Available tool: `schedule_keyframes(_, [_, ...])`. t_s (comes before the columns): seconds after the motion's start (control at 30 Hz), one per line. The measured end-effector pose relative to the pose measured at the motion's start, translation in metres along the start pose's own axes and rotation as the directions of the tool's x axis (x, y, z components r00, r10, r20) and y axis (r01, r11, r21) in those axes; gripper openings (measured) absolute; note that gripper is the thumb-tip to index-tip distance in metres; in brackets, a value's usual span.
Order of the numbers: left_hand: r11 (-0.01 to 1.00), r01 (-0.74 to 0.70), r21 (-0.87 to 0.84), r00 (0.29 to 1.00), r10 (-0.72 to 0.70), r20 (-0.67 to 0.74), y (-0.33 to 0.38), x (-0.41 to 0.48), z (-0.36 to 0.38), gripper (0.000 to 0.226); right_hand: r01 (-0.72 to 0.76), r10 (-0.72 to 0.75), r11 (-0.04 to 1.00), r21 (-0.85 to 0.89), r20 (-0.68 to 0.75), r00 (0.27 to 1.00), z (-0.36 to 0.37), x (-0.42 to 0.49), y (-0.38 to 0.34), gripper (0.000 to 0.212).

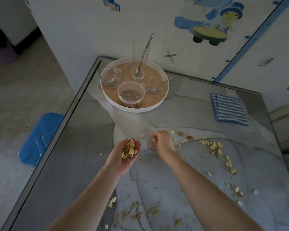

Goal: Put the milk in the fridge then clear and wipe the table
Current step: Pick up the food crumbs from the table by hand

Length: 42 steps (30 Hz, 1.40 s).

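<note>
While the left hand (127, 154) cups crumbs (129, 149), the right hand (162, 141) pinches one more in its fingers; lots lie lower right, and the cloth (229, 109) is unused.

Blue plastic object (40, 139) on floor (15, 97), cartoon duck decal (223, 19) on wall (90, 30), purple bin (2, 54)
</note>
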State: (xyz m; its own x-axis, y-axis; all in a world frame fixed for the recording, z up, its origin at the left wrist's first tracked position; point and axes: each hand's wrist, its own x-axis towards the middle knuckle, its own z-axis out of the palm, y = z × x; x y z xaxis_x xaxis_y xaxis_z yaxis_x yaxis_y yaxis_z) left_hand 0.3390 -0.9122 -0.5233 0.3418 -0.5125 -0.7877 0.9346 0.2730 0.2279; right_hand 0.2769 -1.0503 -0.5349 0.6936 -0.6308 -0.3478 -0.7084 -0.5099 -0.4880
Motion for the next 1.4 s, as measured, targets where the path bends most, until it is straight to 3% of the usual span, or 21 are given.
schedule_keyframes(0.1, [1.0,0.006,0.021,1.0,-0.007,0.014,-0.004,0.002,0.003,0.024,-0.031,0.047,0.973,0.228,-0.067,0.997,-0.015,-0.005,-0.001,0.016])
schedule_keyframes(0.2, [0.999,-0.004,0.032,1.0,0.003,0.015,-0.012,0.0,0.013,0.024,0.065,-0.035,0.937,0.344,-0.091,0.995,-0.029,-0.024,-0.016,0.014])
schedule_keyframes(0.33, [1.0,-0.021,0.022,0.999,0.02,0.044,-0.023,-0.002,0.027,0.02,0.196,-0.194,0.926,0.324,-0.039,0.98,-0.033,-0.052,-0.037,0.022])
schedule_keyframes(0.5, [0.996,-0.034,0.085,0.998,0.029,0.064,-0.028,0.002,0.034,0.021,0.265,-0.271,0.904,0.335,-0.03,0.962,-0.039,-0.067,-0.041,0.019])
schedule_keyframes(0.63, [0.998,0.023,0.062,0.991,-0.031,0.128,-0.026,0.004,0.037,0.023,0.22,-0.15,0.915,0.339,-0.221,0.964,-0.05,-0.058,-0.024,0.019])
schedule_keyframes(0.73, [0.996,0.062,0.058,0.989,-0.069,0.133,-0.019,0.006,0.039,0.025,0.067,0.002,0.975,0.211,-0.312,0.95,-0.052,-0.029,0.01,0.024])
schedule_keyframes(0.83, [0.993,0.075,0.093,0.987,-0.087,0.137,-0.009,0.009,0.035,0.026,-0.08,0.074,0.996,-0.027,-0.177,0.981,-0.044,0.001,0.041,0.039])
schedule_keyframes(0.93, [0.99,0.065,0.123,0.988,-0.081,0.132,-0.007,0.01,0.035,0.025,-0.036,0.036,0.994,-0.107,-0.001,0.999,-0.034,0.007,0.045,0.057])
schedule_keyframes(1.03, [0.986,0.053,0.158,0.989,-0.074,0.131,-0.01,0.015,0.035,0.027,0.018,-0.016,0.988,-0.154,0.013,1.0,-0.02,-0.003,0.04,0.049])
schedule_keyframes(1.13, [0.978,0.044,0.204,0.987,-0.074,0.141,-0.015,0.018,0.035,0.027,0.039,-0.05,0.993,-0.109,-0.097,0.994,-0.01,-0.013,0.042,0.027])
schedule_keyframes(1.3, [0.971,0.064,0.23,0.986,-0.097,0.138,-0.019,0.021,0.035,0.025,-0.001,-0.008,0.997,-0.08,-0.108,0.994,-0.008,-0.021,0.043,0.022])
schedule_keyframes(1.4, [0.968,0.079,0.239,0.989,-0.107,0.107,-0.02,0.021,0.035,0.024,-0.094,0.13,0.975,0.2,-0.177,0.976,-0.017,-0.029,0.037,0.017])
